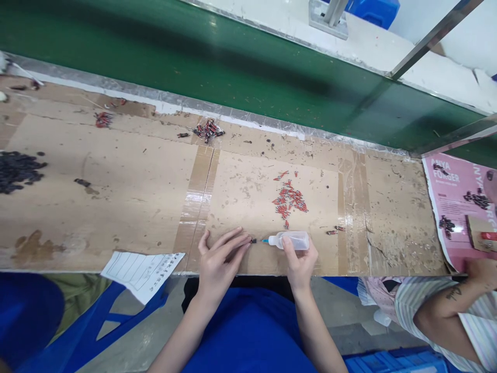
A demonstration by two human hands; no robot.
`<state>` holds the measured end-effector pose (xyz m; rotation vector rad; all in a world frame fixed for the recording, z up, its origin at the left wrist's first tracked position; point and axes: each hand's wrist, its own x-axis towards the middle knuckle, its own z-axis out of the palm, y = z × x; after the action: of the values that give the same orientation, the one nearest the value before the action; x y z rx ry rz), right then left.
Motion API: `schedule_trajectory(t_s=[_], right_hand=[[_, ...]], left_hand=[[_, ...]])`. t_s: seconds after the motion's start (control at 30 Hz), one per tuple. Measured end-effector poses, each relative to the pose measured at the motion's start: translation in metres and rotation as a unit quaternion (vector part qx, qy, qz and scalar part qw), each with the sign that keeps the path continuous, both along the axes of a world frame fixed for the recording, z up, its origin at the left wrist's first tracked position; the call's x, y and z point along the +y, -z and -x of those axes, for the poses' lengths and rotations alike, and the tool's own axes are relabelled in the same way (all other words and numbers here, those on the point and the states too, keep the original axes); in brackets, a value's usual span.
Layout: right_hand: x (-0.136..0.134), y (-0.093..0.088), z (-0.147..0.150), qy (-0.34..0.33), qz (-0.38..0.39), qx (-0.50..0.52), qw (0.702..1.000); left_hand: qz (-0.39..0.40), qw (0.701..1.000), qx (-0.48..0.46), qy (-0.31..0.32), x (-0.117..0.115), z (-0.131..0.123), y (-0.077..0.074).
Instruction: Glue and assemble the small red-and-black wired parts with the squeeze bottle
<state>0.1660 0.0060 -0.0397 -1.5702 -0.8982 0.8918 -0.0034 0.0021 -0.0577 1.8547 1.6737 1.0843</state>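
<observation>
My right hand (301,261) is wrapped round a clear squeeze bottle (297,240) lying level, its thin blue needle tip (265,240) turned to the left. Just left of that tip, a small black part (253,241) is pinched at the fingertips of my left hand (222,256). A narrow gap separates tip and part. Beyond the bottle lies a loose pile of small red parts with dark ends (289,199). What else my left fingers may cover is hidden.
Dark round pieces (17,171) are heaped at the far left. Red-and-black parts (208,129) lie near the green wall (233,67). A paper sheet (143,274) overhangs the front edge. At right, another person's arm (446,305) rests by a pink sheet (446,207).
</observation>
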Motion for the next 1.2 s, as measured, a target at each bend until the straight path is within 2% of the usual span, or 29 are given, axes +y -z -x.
schedule_trajectory(t_s=[0.17, 0.27, 0.37, 0.53, 0.6, 0.7, 0.77, 0.87, 1.03, 1.2], right_hand=[[-0.002, 0.007, -0.018, 0.105, -0.070, 0.056, 0.990], [0.004, 0.005, -0.034, 0.110, -0.099, 0.033, 0.988], [0.014, 0.002, -0.045, 0.092, -0.108, -0.044, 0.989], [0.022, 0.002, -0.049, 0.097, -0.046, -0.172, 0.979], [0.016, 0.000, -0.044, 0.127, -0.050, -0.232, 0.963], [0.000, -0.002, -0.030, 0.170, -0.110, -0.330, 0.922], [-0.008, -0.001, -0.017, 0.120, -0.129, -0.372, 0.912], [-0.006, 0.004, -0.002, 0.007, -0.086, -0.372, 0.924], [0.013, 0.011, 0.001, 0.003, -0.014, -0.379, 0.925], [0.016, 0.003, -0.004, -0.019, -0.022, -0.340, 0.940]], left_hand=[[0.005, 1.000, -0.003, 0.001, 0.000, 0.001, 0.004], [0.001, 1.000, 0.003, 0.001, 0.001, 0.002, 0.005], [-0.009, 1.000, 0.016, -0.007, 0.002, 0.002, 0.005], [-0.023, 0.999, 0.034, 0.001, 0.003, 0.003, 0.005], [-0.016, 0.999, 0.039, 0.009, 0.003, 0.003, 0.004], [0.002, 1.000, 0.024, 0.007, 0.003, 0.003, 0.005], [0.015, 1.000, 0.004, 0.002, 0.002, 0.003, 0.005], [0.032, 0.999, -0.024, -0.001, 0.000, 0.004, 0.005], [0.040, 0.997, -0.060, -0.019, -0.001, 0.007, 0.004], [0.054, 0.996, -0.073, -0.025, 0.000, 0.007, 0.003]])
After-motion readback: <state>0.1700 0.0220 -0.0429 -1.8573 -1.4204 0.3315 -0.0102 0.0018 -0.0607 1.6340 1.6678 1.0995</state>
